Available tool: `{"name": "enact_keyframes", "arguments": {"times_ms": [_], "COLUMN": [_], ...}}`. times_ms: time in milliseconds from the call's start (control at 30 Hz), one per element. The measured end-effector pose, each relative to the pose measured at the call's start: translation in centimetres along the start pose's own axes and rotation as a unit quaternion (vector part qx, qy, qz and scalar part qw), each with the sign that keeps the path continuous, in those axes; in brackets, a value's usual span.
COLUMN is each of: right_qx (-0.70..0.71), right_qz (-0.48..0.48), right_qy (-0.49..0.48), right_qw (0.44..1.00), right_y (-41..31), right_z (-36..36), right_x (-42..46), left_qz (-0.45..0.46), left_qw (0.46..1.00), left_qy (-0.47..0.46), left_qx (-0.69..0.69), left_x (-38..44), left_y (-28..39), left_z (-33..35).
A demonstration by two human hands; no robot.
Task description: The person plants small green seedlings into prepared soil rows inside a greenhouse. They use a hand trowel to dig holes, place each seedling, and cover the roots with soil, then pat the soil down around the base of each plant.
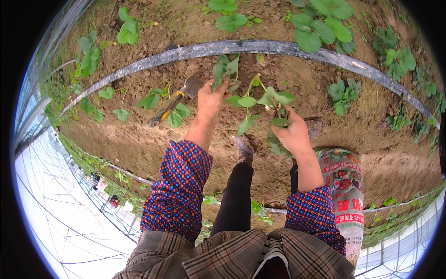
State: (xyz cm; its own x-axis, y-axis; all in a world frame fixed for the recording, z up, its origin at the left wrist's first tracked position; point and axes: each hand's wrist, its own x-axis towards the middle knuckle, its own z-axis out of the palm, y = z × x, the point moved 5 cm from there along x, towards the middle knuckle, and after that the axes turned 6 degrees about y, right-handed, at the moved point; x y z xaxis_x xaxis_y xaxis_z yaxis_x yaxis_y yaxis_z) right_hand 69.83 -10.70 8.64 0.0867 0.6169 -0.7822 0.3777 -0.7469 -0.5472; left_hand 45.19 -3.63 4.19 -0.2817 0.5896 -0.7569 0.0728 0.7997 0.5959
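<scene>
My left hand is closed around some green strawberry leaves, which stick up past its fingers just below a dark hose. To the right, my right hand grips a small strawberry plant by its stems, its leaves spreading around the fingers. Between the two hands, a rooted strawberry plant stretches pale stems over the soil. Left of my left hand lies a hand trowel with a black and yellow handle, its metal blade resting against the soil.
A flat dark irrigation hose arches across the soil bed, with strawberry plants beyond it. By my right forearm stands a printed plastic sack. My muddy boot is in the furrow. Greenhouse framing fills the lower left.
</scene>
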Motion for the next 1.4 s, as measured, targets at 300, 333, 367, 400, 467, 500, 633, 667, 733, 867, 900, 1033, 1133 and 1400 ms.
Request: {"name": "enact_keyframes", "arguments": {"times_ms": [300,333,367,400,467,500,633,667,733,867,900,1033,1133,1400], "right_qx": [-0.107,-0.139,-0.161,-0.178,-0.201,-0.196,-0.088,0.012,0.17,0.111,-0.057,-0.304,-0.292,-0.152], "right_qz": [-0.183,-0.209,-0.206,-0.214,-0.203,-0.236,-0.191,-0.098,0.025,0.0,-0.004,-0.146,-0.174,-0.219], "right_qy": [-0.037,-0.042,-0.064,-0.078,-0.102,-0.076,-0.057,-0.076,-0.084,-0.048,-0.068,-0.234,-0.314,-0.324], "right_qw": [0.977,0.967,0.963,0.957,0.953,0.949,0.976,0.992,0.982,0.993,0.996,0.912,0.887,0.908], "right_y": [-3.0,-3.3,-3.1,-3.1,-2.7,-2.8,-2.0,-1.2,-0.3,-0.9,-0.9,-2.1,-3.0,-6.1], "right_z": [6.6,7.7,8.8,9.9,11.5,11.7,11.6,11.6,11.7,11.3,11.4,15.2,17.8,15.1], "right_x": [-10.2,-11.5,-12.3,-13.0,-14.0,-14.3,-14.3,-14.1,-13.6,-12.2,-12.0,-13.9,-15.6,-15.0], "left_qz": [-0.151,-0.18,-0.207,-0.253,-0.321,-0.296,-0.272,-0.254,-0.242,-0.048,-0.011,0.209,0.288,-0.049], "left_qw": [0.972,0.958,0.941,0.921,0.889,0.881,0.853,0.851,0.872,0.986,0.996,0.975,0.955,0.939], "left_qy": [-0.034,-0.058,-0.084,-0.083,-0.097,-0.129,-0.244,-0.266,-0.294,-0.125,-0.037,0.019,0.027,-0.14], "left_qx": [-0.174,-0.214,-0.253,-0.285,-0.312,-0.345,-0.373,-0.375,-0.308,-0.096,-0.078,0.073,0.065,0.31], "left_x": [-14.6,-16.3,-17.9,-19.4,-21.7,-22.1,-23.0,-23.0,-22.2,-15.6,-13.6,-6.2,-0.5,8.7], "left_y": [-8.6,-9.4,-10.1,-11.0,-12.0,-11.6,-9.6,-8.7,-7.3,-3.3,-2.2,2.4,3.9,-1.7], "left_z": [-5.3,-5.4,-5.5,-5.6,-6.0,-6.3,-7.7,-8.3,-9.8,-12.5,-12.7,-7.1,-0.6,7.7]}}
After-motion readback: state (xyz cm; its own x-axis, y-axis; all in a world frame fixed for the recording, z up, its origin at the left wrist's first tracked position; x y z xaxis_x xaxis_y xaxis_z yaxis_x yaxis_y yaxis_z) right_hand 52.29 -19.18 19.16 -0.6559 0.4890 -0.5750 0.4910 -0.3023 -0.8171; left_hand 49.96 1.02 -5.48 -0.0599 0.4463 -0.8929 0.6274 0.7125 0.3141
